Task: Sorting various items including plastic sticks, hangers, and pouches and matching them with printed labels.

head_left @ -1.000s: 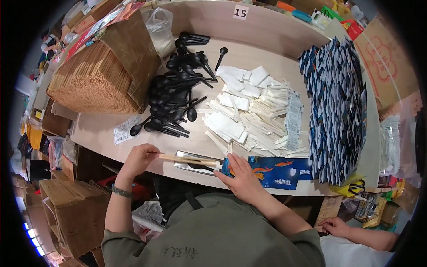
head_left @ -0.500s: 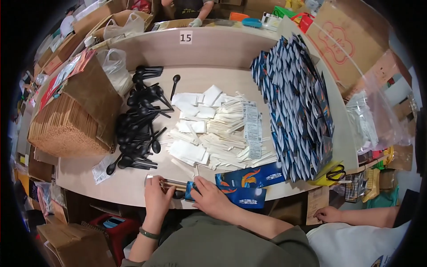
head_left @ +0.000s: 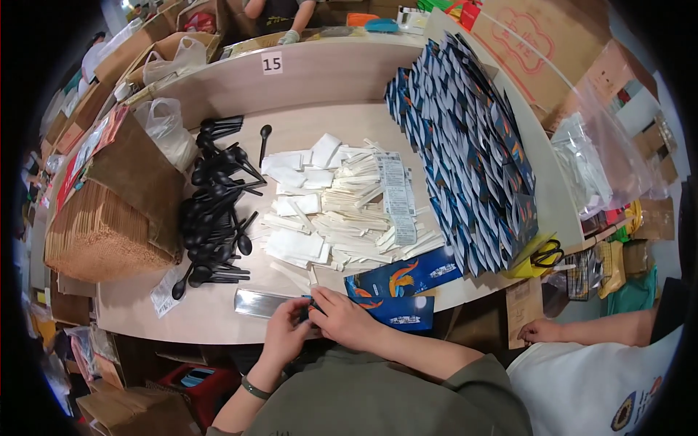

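My left hand [head_left: 286, 330] and my right hand [head_left: 351, 317] meet at the table's near edge. Between their closed fingers shows the end of a small blue packet [head_left: 315, 306], most of it covered by the hands. Whatever is inside it cannot be seen. Right of my right hand lie flat blue printed packets [head_left: 401, 279]. Just beyond the hands spread paper-wrapped sticks [head_left: 353, 221] and white napkins [head_left: 297, 245], with printed strips [head_left: 397, 198] on top. A shiny silver strip [head_left: 259, 304] lies beside my left hand.
Black spoons [head_left: 211, 218] are heaped at left, near a carton of stacked brown sheets [head_left: 109, 225]. A tall pile of blue packets [head_left: 465, 156] fills the right side, by scissors [head_left: 547, 253]. A low partition [head_left: 327, 76] borders the back. Another person's arm [head_left: 582, 331] is at right.
My left hand has moved right against my right hand. The wooden chopsticks and black spoon seen between them are out of sight. The silver strip is uncovered, and the whole view has shifted slightly.
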The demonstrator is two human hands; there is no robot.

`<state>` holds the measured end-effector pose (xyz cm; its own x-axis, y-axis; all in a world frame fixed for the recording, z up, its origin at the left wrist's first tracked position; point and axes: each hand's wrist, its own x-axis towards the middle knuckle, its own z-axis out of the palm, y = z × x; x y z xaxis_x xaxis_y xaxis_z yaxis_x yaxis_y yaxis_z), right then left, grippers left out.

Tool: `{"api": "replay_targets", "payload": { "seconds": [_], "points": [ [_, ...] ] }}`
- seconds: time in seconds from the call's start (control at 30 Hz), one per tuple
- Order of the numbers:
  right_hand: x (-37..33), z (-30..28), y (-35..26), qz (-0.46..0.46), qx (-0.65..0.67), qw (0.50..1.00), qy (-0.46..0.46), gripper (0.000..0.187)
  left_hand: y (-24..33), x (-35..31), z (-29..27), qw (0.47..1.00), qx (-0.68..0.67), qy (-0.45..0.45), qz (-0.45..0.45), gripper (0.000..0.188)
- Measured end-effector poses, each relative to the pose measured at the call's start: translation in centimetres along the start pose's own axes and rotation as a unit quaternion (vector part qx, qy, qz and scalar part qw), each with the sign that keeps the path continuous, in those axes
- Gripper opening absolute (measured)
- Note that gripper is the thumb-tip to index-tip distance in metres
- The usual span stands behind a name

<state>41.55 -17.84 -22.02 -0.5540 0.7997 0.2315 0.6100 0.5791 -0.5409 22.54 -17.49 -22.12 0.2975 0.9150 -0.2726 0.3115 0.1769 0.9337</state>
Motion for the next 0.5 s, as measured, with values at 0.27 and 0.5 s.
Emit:
{"api": "replay_targets", "payload": {
  "seconds": [0.27, 0.5],
  "points": [
    [0.0, -0.5, -0.5, -0.026, -0.008, 0.998, 0.061, 0.027, 4.5, -0.4, -3.0, 0.989, 0.136, -0.050, -0.011, 0.050],
    [2.1, -6.1, -3.9, -0.124, -0.067, 0.990, 0.026, 0.017, 1.2, -1.1, -6.7, 0.800, 0.526, 0.060, 0.283, 0.068]
  ]
}}
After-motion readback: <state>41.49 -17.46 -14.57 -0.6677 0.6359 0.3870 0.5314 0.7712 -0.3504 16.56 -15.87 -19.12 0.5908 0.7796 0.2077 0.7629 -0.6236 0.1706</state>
